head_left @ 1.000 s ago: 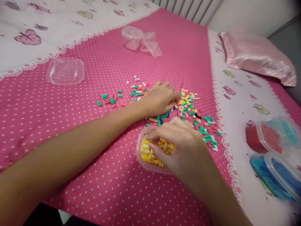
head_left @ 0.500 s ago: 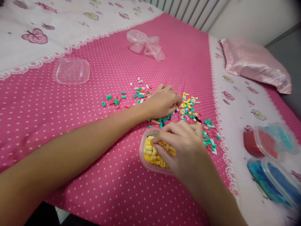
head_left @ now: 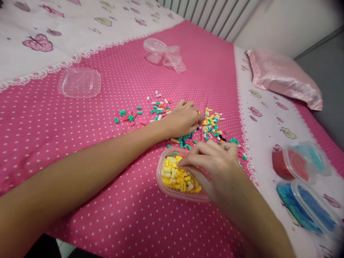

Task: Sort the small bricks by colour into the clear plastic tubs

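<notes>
My right hand point(head_left: 215, 161) hovers over a clear plastic container point(head_left: 159, 175) filled with small yellow toy bricks point(head_left: 177, 175). Its thumb and forefinger are pinched together above the bricks; whatever sits between the tips is too small to name. Farther forward, my left hand point(head_left: 184, 118) rests on the pile of mixed bricks point(head_left: 212, 123), fingers curled down into it and thumb drawn in. The back of that hand hides what the fingertips grasp. Green, white, yellow, red and a few dark bricks lie around it, with a looser group of green and red bricks point(head_left: 131, 117) to the left.
Beyond the pile stand clear empty containers point(head_left: 155, 50), and a clear lid point(head_left: 80, 83) lies at left. On the right are a container of red pieces point(head_left: 288, 165) and one of blue pieces point(head_left: 303, 206). A pink satin pillow point(head_left: 285, 79) lies on the bedspread point(head_left: 107, 215).
My right hand has shifted slightly right over the container, uncovering more yellow bricks. My left hand stays at the pile. The whole view has shifted a little.
</notes>
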Motion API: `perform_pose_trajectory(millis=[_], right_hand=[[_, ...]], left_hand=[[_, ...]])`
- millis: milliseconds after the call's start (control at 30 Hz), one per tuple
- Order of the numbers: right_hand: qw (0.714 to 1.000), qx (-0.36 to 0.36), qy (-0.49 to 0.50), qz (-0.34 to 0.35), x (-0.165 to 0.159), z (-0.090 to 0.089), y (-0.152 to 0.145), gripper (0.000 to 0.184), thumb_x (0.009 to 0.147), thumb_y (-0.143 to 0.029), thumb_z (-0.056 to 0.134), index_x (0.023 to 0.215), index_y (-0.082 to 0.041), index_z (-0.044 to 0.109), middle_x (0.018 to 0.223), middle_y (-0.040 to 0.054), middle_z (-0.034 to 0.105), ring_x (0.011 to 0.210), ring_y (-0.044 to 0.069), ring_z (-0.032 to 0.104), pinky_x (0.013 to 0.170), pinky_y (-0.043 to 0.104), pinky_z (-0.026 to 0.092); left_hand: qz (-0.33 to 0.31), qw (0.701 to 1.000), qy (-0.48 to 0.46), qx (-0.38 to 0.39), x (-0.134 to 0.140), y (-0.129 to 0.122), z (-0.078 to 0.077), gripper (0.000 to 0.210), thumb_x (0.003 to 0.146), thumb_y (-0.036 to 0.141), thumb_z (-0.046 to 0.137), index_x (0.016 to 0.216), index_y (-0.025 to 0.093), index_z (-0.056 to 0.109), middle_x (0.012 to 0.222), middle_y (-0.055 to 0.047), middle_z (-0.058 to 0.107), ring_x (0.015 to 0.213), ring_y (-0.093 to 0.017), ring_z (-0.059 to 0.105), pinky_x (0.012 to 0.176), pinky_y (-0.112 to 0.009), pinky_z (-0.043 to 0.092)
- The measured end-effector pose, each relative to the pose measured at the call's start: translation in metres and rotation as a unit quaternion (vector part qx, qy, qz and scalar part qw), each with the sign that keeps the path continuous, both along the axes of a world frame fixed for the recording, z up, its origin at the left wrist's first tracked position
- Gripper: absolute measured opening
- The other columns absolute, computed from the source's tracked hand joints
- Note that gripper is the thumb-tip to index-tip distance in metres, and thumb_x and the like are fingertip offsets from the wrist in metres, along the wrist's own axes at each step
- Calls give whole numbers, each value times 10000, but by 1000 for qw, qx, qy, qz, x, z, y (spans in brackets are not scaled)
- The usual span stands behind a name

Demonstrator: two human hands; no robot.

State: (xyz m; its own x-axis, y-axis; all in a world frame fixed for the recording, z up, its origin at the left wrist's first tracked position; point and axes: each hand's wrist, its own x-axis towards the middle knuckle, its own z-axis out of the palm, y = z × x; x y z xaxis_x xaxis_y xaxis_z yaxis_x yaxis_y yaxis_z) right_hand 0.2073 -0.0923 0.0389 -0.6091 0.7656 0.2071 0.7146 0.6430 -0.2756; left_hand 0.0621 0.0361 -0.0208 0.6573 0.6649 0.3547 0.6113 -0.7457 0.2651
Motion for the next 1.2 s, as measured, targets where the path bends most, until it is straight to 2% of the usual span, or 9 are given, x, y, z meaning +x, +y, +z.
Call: perform_pose_trajectory(millis=[133, 200, 267, 333, 433, 500, 700, 967, 1200], right_hand=[[996, -6, 69, -47, 20, 17, 12, 124, 882, -202, 687, 924, -297, 756, 848, -22, 705, 774, 164, 618, 737, 341, 356], [986, 20, 124, -109, 34, 12, 28, 122, 884, -218, 659, 946, -271, 750, 819, -10, 689, 731, 162, 599, 701, 320, 407], [969, 58, 171, -170, 48, -8, 50, 163, 893, -230, 614, 988, -247, 745, 823, 11, 678, 724, 174, 584, 691, 319, 445], [956, 91, 180, -213, 59, -36, 72, 213, 899, -231, 565, 1017, -218, 743, 929, 56, 697, 818, 211, 605, 772, 366, 474], [966, 80, 124, -210, 66, -71, 93, 292, 926, -235, 516, 1118, -207, 734, 1086, 102, 698, 1020, 267, 582, 922, 444, 435], [970, 74, 99, -208, 65, -81, 97, 293, 935, -246, 527, 1148, -225, 729, 1137, 98, 685, 1076, 278, 552, 956, 453, 404], [956, 108, 51, -268, 57, -76, 89, 161, 906, -319, 638, 957, -242, 770, 1105, 95, 638, 1082, 308, 502, 942, 461, 361], [953, 113, 55, -277, 54, -80, 88, 193, 910, -373, 647, 932, -232, 777, 1118, 104, 664, 1083, 314, 494, 919, 474, 349], [950, 116, 64, -284, 52, -77, 88, 126, 839, -305, 749, 937, -228, 751, 1092, 99, 645, 1090, 315, 504, 939, 485, 368]], left_hand=[[0, 1000, 0, 4, 0, 1, 0, 222, 926, 183, 521, 1004, 185, 729, 1032, -99, 712, 1013, -266, 535, 880, -404, 318], [3, 1000, 5, 10, 1, 1, 0, 231, 932, 190, 523, 1056, 186, 718, 1061, -106, 691, 1032, -270, 531, 876, -397, 329], [5, 1000, 12, 15, 2, 0, -1, 241, 932, 192, 527, 1094, 184, 706, 1094, -116, 667, 1041, -272, 527, 879, -395, 343], [9, 1000, 18, 21, 4, 0, -1, 242, 932, 199, 530, 1099, 173, 703, 1126, -131, 647, 1050, -278, 524, 896, -407, 356], [16, 999, 26, 33, 6, -1, -3, 248, 938, 216, 519, 1090, 154, 705, 1172, -151, 619, 1077, -291, 513, 928, -428, 364], [19, 999, 29, 37, 6, -1, -4, 257, 944, 230, 510, 1091, 150, 706, 1191, -155, 605, 1089, -291, 505, 942, -433, 366], [-3, 999, 21, 29, 7, 0, -6, 253, 947, 262, 527, 1063, 191, 740, 1131, -130, 609, 1076, -279, 506, 935, -424, 370], [-32, 999, 12, 39, 6, 2, -9, 228, 933, 272, 572, 1064, 215, 749, 1129, -131, 609, 1053, -282, 514, 894, -416, 364], [-64, 997, -18, 49, 4, 4, -11, 211, 937, 294, 591, 1073, 221, 734, 1179, -123, 611, 1095, -276, 505, 922, -410, 350]])
